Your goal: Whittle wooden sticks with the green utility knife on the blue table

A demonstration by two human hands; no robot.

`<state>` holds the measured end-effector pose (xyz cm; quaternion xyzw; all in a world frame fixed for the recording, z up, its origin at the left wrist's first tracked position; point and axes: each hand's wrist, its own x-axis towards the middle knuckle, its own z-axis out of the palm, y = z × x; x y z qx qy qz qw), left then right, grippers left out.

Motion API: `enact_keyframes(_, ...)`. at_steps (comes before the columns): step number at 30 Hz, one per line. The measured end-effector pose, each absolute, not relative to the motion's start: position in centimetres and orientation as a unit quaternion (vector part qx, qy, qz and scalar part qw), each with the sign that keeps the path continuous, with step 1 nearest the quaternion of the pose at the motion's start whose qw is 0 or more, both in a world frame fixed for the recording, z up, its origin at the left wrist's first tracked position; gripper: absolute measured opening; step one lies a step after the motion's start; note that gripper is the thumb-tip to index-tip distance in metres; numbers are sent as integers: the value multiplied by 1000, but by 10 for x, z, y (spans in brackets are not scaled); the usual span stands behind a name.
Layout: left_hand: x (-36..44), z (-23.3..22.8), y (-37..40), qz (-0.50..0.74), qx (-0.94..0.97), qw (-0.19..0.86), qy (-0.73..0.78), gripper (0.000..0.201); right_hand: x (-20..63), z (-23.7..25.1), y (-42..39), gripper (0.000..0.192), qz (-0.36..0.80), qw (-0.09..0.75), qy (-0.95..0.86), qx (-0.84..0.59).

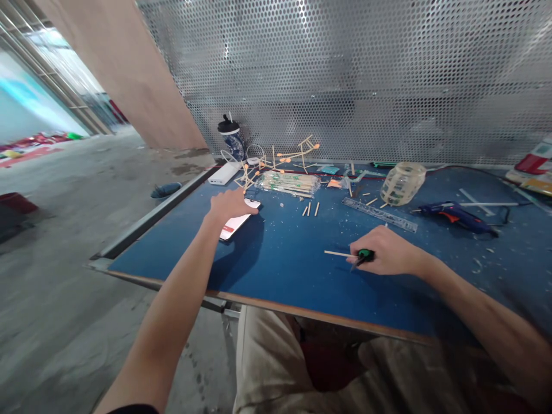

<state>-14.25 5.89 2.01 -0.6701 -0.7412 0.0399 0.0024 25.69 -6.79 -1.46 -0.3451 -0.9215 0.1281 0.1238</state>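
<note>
My left hand (229, 206) is over a smartphone (237, 225) with a lit white screen, thumb along its right edge and fingers on its far side. The phone is at the left part of the blue table. In my right hand (385, 251), closed near the table's front, is a thin wooden stick (338, 253) pointing left. The same fist grips a green-and-black tool (365, 255) with a thin dark tip; its kind is partly hidden by my fingers. Three short cut sticks (311, 209) lie between the hands, farther back.
A packet of wooden sticks (288, 183), a stick model with orange joints (297, 154), a white power bank (224, 173) and a lidded cup (232, 138) stand behind. To the right are a clear ruler (379, 214), a round stick frame (403, 183) and a blue glue gun (457, 217).
</note>
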Motion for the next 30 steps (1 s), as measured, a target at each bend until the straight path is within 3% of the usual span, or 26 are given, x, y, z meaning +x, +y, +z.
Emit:
enact_keyframes(7, -149, 22, 56, 29, -679, -11, -733, 98, 257, -14, -69, 24, 137, 123, -919, -348)
enact_keyframes(12, -167, 29, 53, 64, -751, -76, -653, 101, 256, -13, -69, 26, 131, 122, -920, -349)
enact_keyframes(22, -184, 24, 61, 59, -775, -100, -622, 96, 256, -13, -68, 26, 136, 115, -918, -354)
enact_keyframes(30, -206, 9, 83, -82, -742, -100, -658, 59, 260, -14, -69, 22, 148, 137, -920, -336)
